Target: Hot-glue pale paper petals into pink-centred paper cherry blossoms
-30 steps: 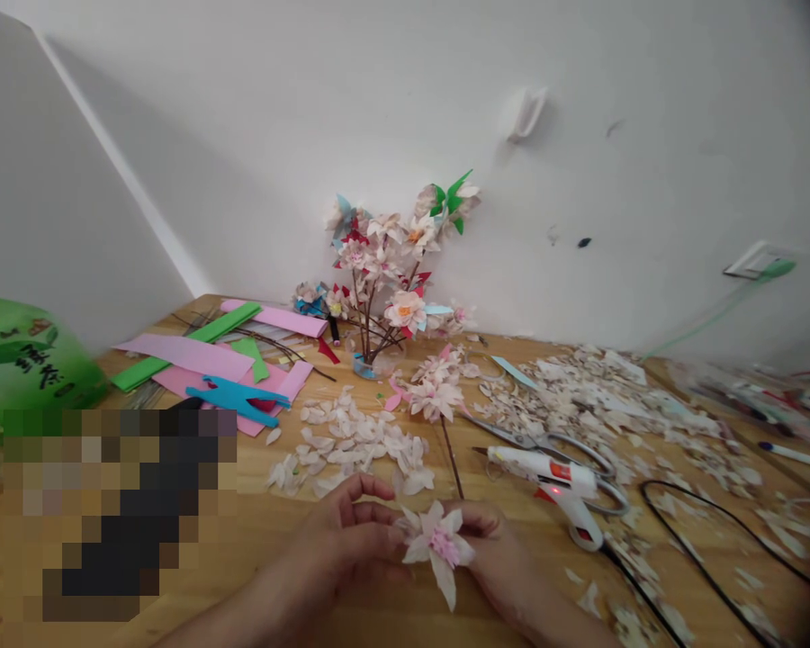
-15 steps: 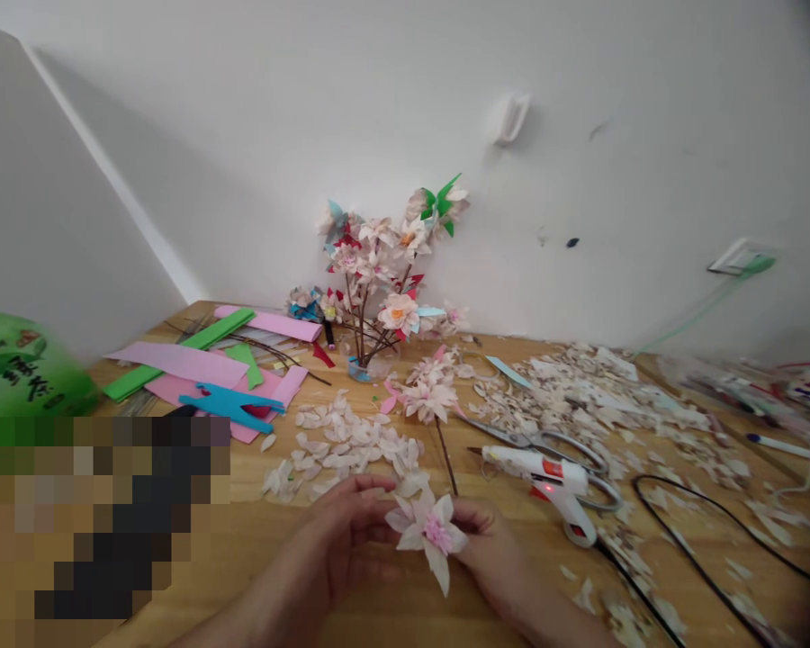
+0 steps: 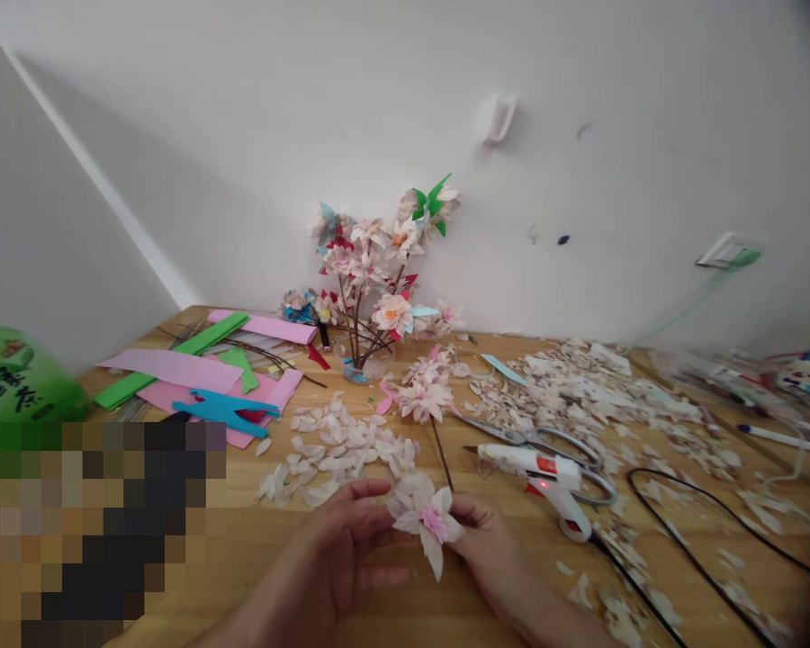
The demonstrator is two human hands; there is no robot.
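Note:
A flower (image 3: 433, 522) with pale pointed petals and a pink centre faces up, low in the middle of the view. My right hand (image 3: 490, 544) grips it from the right, thumb and fingers closed just behind the petals; the flower's stem end is hidden. My left hand (image 3: 337, 549) is cupped at the flower's left side with its fingers apart, some fingertips passing behind the petals. Whether they touch the flower I cannot tell. Just beyond the hands, another pale flower (image 3: 424, 396) on a brown stem (image 3: 441, 454) lies on the table.
Loose petals (image 3: 351, 441) lie ahead of my left hand. To the right are a white glue gun (image 3: 546, 472) with its light on, scissors (image 3: 573, 454) and scraps (image 3: 580, 387). Behind stands a cup (image 3: 371, 364) of flowers; paper strips (image 3: 175, 369) lie at left.
The view has shifted slightly, so most things sit a little further left. The flower has tilted or risen slightly, and my left hand's lower finger reaches further right.

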